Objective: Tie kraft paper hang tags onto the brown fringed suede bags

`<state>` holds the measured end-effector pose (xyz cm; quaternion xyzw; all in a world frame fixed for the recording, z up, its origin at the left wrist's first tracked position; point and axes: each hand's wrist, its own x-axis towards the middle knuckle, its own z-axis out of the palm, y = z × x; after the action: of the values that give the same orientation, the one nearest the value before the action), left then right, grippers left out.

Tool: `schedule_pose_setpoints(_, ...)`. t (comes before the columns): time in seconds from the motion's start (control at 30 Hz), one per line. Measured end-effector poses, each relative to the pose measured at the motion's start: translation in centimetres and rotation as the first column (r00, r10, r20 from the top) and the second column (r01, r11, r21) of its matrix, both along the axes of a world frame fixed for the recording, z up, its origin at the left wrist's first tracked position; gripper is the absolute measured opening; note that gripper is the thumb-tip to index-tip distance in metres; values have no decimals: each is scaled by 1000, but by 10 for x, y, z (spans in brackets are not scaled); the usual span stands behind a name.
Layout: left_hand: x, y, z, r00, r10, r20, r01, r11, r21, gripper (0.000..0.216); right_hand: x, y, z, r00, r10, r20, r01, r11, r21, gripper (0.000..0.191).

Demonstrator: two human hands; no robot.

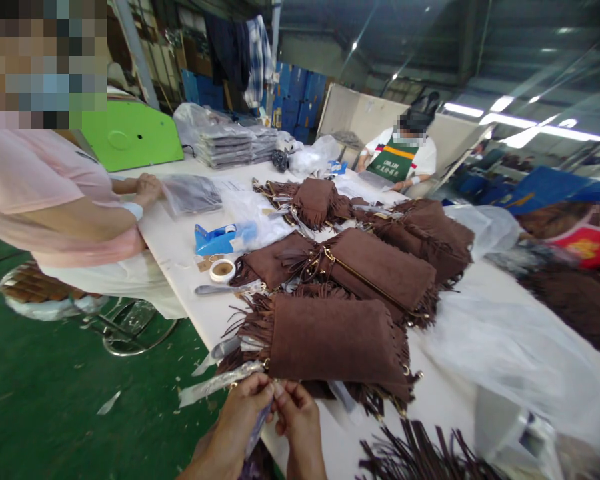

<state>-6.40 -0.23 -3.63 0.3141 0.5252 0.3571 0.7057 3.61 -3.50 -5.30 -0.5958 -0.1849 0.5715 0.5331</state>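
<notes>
White table [177, 250], brown fringed bag [335, 343] — just beyond right hand [297, 410]

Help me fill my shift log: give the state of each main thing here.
Left hand: pinching plastic-wrapped strip
Right hand: pinching, object unclear
Brown bag beside hands: lying flat
Gold zip: apparently closed
White tape roll: lying flat
Wrapped packages: stacked
Plastic sheeting: crumpled
Plaid shirt: hanging
Ceiling lights: lit

Green floor [55, 400] (scrap-strewn); pale table [180, 267]; blue boxes [295, 87]; glowing strip lights [463, 109].
</notes>
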Motion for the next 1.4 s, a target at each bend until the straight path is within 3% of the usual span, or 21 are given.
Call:
schedule_pose_setpoints(0.2, -1, -1, 4, 997, 45, 57, -43, 999, -31, 25, 2, 3, -2, 996, -17, -83, 13, 999, -47, 44)
schedule_pose_setpoints(0.4, 1, 0, 15, 997, 71, 26, -69, 997, -42, 30, -2, 3, 2, 967, -95, 236, 91, 995, 26, 40)
schedule_pose_setpoints(0.53, 5, -3, 19, 993, 100, -60, -100, 995, 3, 30, -7, -1, 8, 943, -89, 319, 75, 996, 57, 34)
schedule_pose_setpoints(0.77, 3, -12, 12, 920, 134, -368, -67, 979, 191, 31, -9, 0, 12, 966, -74, 248, 67, 997, 36, 33)
schedule_pose_setpoints(1.0, -1, -19, 8, 895, 161, -416, -44, 960, 276, 30, -6, 2, 15, 985, -33, 166, 24, 998, 57, 33)
schedule_pose_setpoints(1.1, 0, -18, 8, 900, 156, -406, -59, 969, 241, 28, -4, 3, 15, 986, -6, 166, -10, 995, 95, 34)
schedule_pose_setpoints(1.2, 1, -16, 7, 943, 145, -298, -108, 985, 137, 27, 0, 5, 14, 988, 20, 152, -39, 992, 123, 32)
schedule_pose_setpoints(1.3, 1, -15, 8, 986, 115, -118, -115, 993, 8, 36, 5, 7, 12, 997, 65, 29, -68, 991, 111, 32)
schedule_pose_setpoints(1.4, 2, -15, 10, 996, 69, -59, -73, 996, -57, 43, 7, 8, 9, 992, 105, -75, -95, 987, 127, 33)
